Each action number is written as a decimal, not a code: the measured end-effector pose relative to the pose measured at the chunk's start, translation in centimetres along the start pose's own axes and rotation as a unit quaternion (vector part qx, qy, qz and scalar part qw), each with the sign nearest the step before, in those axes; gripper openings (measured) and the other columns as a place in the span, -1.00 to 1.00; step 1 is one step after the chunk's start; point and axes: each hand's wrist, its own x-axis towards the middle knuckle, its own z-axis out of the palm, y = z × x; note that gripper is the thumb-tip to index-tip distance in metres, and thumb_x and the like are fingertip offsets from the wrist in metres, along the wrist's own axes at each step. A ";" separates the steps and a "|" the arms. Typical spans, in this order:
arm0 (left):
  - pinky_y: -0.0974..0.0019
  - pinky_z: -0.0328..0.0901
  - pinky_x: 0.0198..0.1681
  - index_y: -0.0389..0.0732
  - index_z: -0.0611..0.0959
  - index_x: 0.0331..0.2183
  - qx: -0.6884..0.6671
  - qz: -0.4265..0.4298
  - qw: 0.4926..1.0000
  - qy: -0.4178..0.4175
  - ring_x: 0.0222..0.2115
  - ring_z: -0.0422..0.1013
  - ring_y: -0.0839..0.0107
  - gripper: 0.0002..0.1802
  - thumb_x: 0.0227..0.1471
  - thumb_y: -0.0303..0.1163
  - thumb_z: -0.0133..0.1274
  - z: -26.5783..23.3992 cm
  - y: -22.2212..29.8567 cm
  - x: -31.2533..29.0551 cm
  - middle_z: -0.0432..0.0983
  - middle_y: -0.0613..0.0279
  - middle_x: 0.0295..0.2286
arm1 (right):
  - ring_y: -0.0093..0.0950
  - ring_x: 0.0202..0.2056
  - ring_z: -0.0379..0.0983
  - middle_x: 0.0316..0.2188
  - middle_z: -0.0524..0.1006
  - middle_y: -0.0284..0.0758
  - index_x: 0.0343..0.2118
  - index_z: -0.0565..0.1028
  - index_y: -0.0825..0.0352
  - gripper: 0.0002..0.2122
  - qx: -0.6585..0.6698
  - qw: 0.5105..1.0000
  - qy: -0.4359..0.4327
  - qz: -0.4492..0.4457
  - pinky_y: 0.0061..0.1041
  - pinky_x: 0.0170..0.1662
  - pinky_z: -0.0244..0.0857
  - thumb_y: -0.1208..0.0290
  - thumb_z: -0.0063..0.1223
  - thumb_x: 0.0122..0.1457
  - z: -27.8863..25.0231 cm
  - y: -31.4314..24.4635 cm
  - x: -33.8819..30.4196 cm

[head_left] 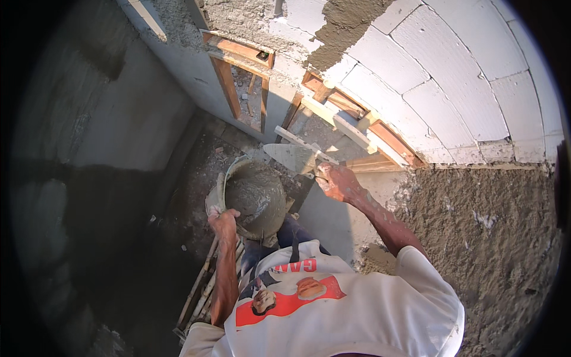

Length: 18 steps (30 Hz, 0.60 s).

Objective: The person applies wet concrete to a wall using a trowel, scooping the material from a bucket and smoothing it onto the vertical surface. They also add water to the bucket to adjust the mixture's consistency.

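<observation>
My left hand (223, 222) is closed on the rim of a round bucket (221, 189), its thumb over the edge. Wet grey mortar (257, 196) lies inside the bucket and coats its inner wall. My right hand (339, 181), smeared with mortar, grips a trowel by its handle. The trowel's flat pointed blade (290, 156) extends leftward, just beyond the bucket's far right rim. A narrow pale strip (297, 138) shows right behind the blade; whether it touches the trowel I cannot tell.
Wooden frames (225, 86) surround openings in the far wall. White block wall (440, 77) rises at the upper right, above rough wet plaster (476, 232). A shaded grey wall (119, 113) stands at left. Bamboo poles (199, 282) lie beside my left forearm. Rubble covers the ground below.
</observation>
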 end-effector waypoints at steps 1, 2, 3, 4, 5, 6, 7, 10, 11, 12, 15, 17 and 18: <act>0.32 0.27 -0.32 -0.38 0.55 -0.36 -0.034 0.019 0.999 -0.027 -0.38 0.35 0.42 -0.69 -0.33 -0.70 0.14 1.0 1.5 -0.6 0.45 0.31 -0.40 | -0.03 -0.13 0.61 -0.11 0.62 -0.02 0.00 0.53 0.37 -0.62 0.012 1.000 -0.010 -0.001 -0.06 -0.08 0.50 0.16 0.08 0.30 2.9 -1.4 -0.2; 0.33 0.28 -0.31 -0.37 0.56 -0.37 0.000 0.047 0.998 -0.049 -0.38 0.35 0.43 -0.70 -0.32 -0.70 0.15 1.6 3.0 -1.4 0.46 0.30 -0.41 | -0.07 -0.14 0.62 -0.11 0.61 -0.04 -0.01 0.54 0.35 -0.65 -0.056 0.998 -0.023 0.021 -0.08 -0.09 0.51 0.21 0.10 0.26 5.4 -2.9 -0.4; 0.35 0.28 -0.31 -0.37 0.56 -0.38 0.032 0.076 0.994 -0.073 -0.37 0.36 0.45 -0.71 -0.31 -0.70 0.15 2.1 4.0 -1.7 0.48 0.30 -0.42 | -0.12 -0.14 0.63 -0.11 0.61 -0.06 -0.02 0.54 0.32 -0.67 -0.125 0.991 -0.034 0.042 -0.09 -0.09 0.51 0.26 0.11 0.22 7.5 -3.8 -0.8; 0.35 0.28 -0.31 -0.35 0.54 -0.40 0.052 0.112 0.989 -0.081 -0.38 0.34 0.47 -0.72 -0.31 -0.69 0.16 2.1 3.8 -1.1 0.46 0.33 -0.45 | -0.12 -0.14 0.63 -0.11 0.61 -0.06 -0.02 0.54 0.32 -0.67 -0.114 0.992 -0.041 0.036 -0.09 -0.09 0.51 0.26 0.11 0.22 9.5 -4.2 -1.4; 0.36 0.28 -0.31 -0.32 0.52 -0.42 0.071 0.149 0.982 -0.093 -0.39 0.33 0.49 -0.73 -0.31 -0.68 0.17 2.2 3.6 -0.6 0.44 0.35 -0.47 | -0.14 -0.18 0.64 -0.12 0.61 -0.07 -0.02 0.54 0.31 -0.67 -0.160 0.981 0.100 -0.042 -0.11 -0.13 0.53 0.30 0.12 0.17 11.4 -3.8 -1.8; 0.35 0.26 -0.34 -0.29 0.47 -0.46 0.056 0.164 0.977 -0.123 -0.41 0.29 0.50 -0.72 -0.32 -0.68 0.18 3.5 5.3 -1.7 0.39 0.38 -0.50 | -0.17 -0.21 0.65 -0.13 0.60 -0.07 -0.02 0.54 0.30 -0.66 -0.208 0.942 0.240 -0.104 -0.13 -0.17 0.54 0.34 0.13 0.12 13.4 -2.0 -2.5; 0.34 0.25 -0.36 -0.26 0.43 -0.49 0.040 0.178 0.971 -0.153 -0.44 0.26 0.50 -0.71 -0.33 -0.68 0.19 4.7 7.7 -3.0 0.33 0.42 -0.54 | -0.15 -0.26 0.65 -0.16 0.61 -0.08 -0.06 0.55 0.31 -0.66 -0.276 0.925 0.234 -0.113 -0.13 -0.20 0.54 0.34 0.14 0.10 14.3 -1.0 -3.0; 0.34 0.21 -0.39 -0.24 0.36 -0.52 0.097 0.236 0.950 -0.179 -0.47 0.19 0.49 -0.65 -0.36 -0.68 0.20 3.9 10.1 -3.6 0.23 0.42 -0.56 | -0.12 -0.31 0.64 -0.28 0.62 -0.06 -0.18 0.60 0.34 -0.71 -0.071 0.995 0.042 -0.061 -0.11 -0.23 0.53 0.31 0.18 0.05 11.3 -4.3 -2.8; 0.34 0.21 -0.39 -0.24 0.36 -0.52 0.099 0.239 0.949 -0.181 -0.47 0.19 0.49 -0.65 -0.36 -0.68 0.20 4.0 10.7 -3.6 0.23 0.42 -0.56 | -0.05 -0.28 0.63 -0.35 0.61 -0.04 -0.24 0.61 0.36 -0.70 -0.040 0.998 0.025 -0.053 -0.08 -0.18 0.53 0.27 0.24 0.01 11.0 -5.1 -2.5; 0.33 0.20 -0.39 -0.23 0.36 -0.51 0.092 0.260 0.938 -0.209 -0.47 0.19 0.48 -0.64 -0.38 -0.68 0.20 4.0 11.2 -3.6 0.22 0.41 -0.56 | -0.05 -0.28 0.63 -0.35 0.61 -0.04 -0.24 0.61 0.36 -0.70 -0.038 0.998 0.028 -0.051 -0.08 -0.18 0.53 0.27 0.24 0.01 10.9 -6.0 -2.8; 0.34 0.19 -0.39 -0.23 0.34 -0.51 0.096 0.281 0.925 -0.238 -0.47 0.18 0.49 -0.62 -0.39 -0.69 0.20 4.3 12.9 -4.3 0.19 0.42 -0.56 | 0.08 -0.19 0.61 -0.26 0.64 0.03 -0.19 0.60 0.37 -0.66 0.065 0.991 -0.110 0.026 -0.01 -0.11 0.50 0.23 0.26 0.04 10.2 -9.1 -3.3; 0.36 0.19 -0.39 -0.23 0.34 -0.51 0.106 0.281 0.924 -0.235 -0.47 0.17 0.49 -0.62 -0.38 -0.70 0.20 4.4 13.1 -4.4 0.18 0.44 -0.56 | 0.08 -0.18 0.60 -0.23 0.64 0.01 -0.18 0.59 0.37 -0.66 0.090 0.993 -0.078 -0.023 -0.02 -0.08 0.49 0.22 0.23 0.09 13.0 -9.7 -3.6; 0.37 0.18 -0.40 -0.21 0.32 -0.52 0.086 0.268 0.930 -0.238 -0.47 0.17 0.52 -0.61 -0.37 -0.71 0.20 4.4 12.7 -4.2 0.18 0.46 -0.55 | 0.08 -0.18 0.59 -0.21 0.65 -0.02 -0.16 0.59 0.38 -0.66 0.131 0.987 -0.086 -0.031 -0.03 -0.05 0.47 0.20 0.19 0.15 13.6 -9.7 -3.5</act>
